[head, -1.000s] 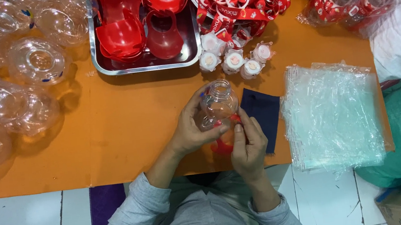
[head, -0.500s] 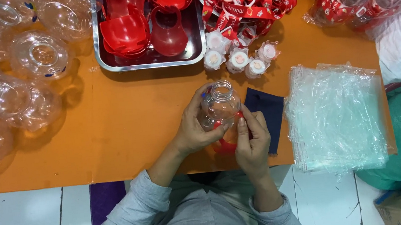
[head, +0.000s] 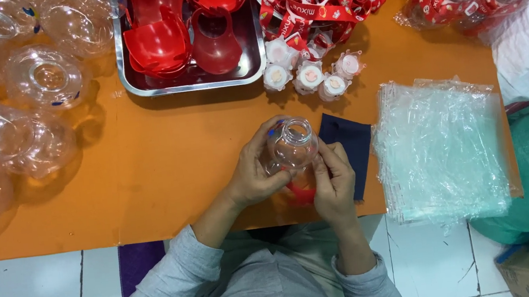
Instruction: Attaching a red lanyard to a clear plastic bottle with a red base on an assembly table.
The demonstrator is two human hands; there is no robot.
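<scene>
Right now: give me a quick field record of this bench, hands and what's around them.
left hand: grip around clear bottle
right hand: on the bottle's other side, fingers at a red piece
beside hands: dark blue cloth
right of cloth: stack of clear bags
top centre: metal tray with red parts
below tray: white caps
left: clear bottles
surface: orange table

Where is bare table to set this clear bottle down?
Bare orange table lies left of the left hand, below the steel tray. Crowded: clear bottles far left, white caps ahead, navy cloth and plastic bags right.
</scene>
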